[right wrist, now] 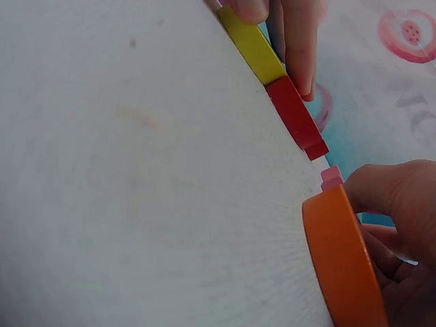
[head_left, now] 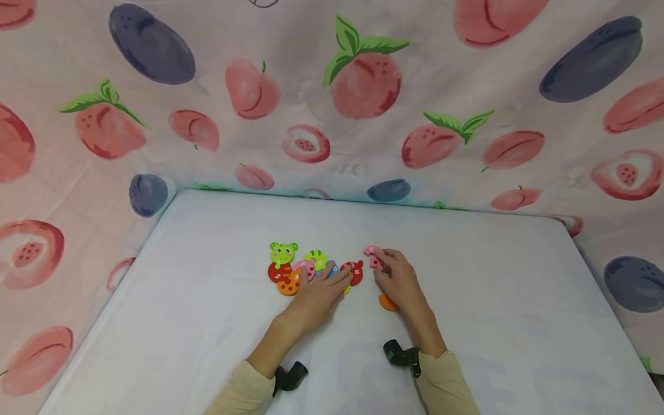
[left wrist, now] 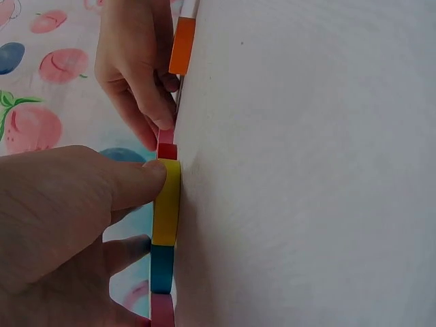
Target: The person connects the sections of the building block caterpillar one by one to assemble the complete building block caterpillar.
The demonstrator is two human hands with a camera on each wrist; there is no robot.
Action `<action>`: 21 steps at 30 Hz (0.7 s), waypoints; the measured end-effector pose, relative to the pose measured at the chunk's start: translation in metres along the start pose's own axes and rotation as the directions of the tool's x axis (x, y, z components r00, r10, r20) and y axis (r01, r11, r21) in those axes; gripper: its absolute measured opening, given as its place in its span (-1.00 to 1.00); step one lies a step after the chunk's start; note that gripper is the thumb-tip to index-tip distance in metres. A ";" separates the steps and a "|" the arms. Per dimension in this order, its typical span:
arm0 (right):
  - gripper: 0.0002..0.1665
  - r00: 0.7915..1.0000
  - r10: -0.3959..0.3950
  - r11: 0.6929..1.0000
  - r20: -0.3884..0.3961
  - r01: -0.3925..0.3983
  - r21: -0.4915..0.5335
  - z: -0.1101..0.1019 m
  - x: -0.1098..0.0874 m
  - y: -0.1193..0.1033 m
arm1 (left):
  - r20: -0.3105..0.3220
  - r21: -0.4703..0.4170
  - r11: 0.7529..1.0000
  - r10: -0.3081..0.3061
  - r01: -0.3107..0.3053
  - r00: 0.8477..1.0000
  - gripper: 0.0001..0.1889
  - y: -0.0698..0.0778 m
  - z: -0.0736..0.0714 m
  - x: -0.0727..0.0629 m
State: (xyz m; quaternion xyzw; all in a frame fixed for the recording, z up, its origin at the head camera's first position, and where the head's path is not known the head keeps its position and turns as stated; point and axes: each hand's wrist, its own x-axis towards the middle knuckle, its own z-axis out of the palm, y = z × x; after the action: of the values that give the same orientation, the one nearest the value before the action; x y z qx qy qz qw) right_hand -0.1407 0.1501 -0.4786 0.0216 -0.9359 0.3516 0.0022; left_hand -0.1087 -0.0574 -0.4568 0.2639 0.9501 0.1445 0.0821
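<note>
A caterpillar number puzzle lies joined on the white table, from a green smiling head [head_left: 283,253] through red, orange, pink, green and blue pieces to a red piece [head_left: 357,272] marked 8. My left hand [head_left: 315,300] rests on the joined row with fingers spread, its thumb on the edge of a yellow piece [left wrist: 167,204]. Just right of the red piece, my right hand [head_left: 403,282] pinches a pink puzzle piece [head_left: 371,251] between thumb and fingers. A small gap separates pink from red. Beneath the right hand lies a loose orange piece [head_left: 388,302], partly hidden.
The table [head_left: 498,288] has a white cover. Behind it and at its sides hangs a fruit-print cloth [head_left: 306,86]. Black camera mounts [head_left: 399,353] sit at both wrists, by the beige sleeves.
</note>
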 end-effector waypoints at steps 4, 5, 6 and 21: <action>-0.47 1.000 0.010 1.000 -0.014 -0.010 0.002 0.001 -0.001 0.000 | 0.000 0.004 1.000 0.003 -0.003 1.000 -0.47 0.000 0.000 0.000; -0.47 1.000 0.017 1.000 -0.017 -0.017 0.002 0.001 -0.001 0.000 | 0.001 0.004 1.000 0.004 -0.004 1.000 -0.46 0.000 0.000 0.000; -0.48 1.000 0.023 1.000 -0.021 -0.023 -0.002 0.001 -0.001 -0.001 | 0.001 0.005 1.000 0.004 -0.004 1.000 -0.46 0.000 0.000 0.000; -0.47 0.998 -0.018 1.000 -0.067 0.018 0.003 0.004 -0.003 -0.002 | 0.008 0.016 1.000 0.004 -0.004 1.000 -0.47 -0.001 0.001 0.000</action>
State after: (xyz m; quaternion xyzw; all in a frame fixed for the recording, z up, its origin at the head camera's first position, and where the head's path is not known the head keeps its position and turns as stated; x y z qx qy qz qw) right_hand -0.1374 0.1462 -0.4808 0.0185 -0.9345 0.3536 0.0368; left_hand -0.1093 -0.0576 -0.4582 0.2671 0.9504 0.1358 0.0836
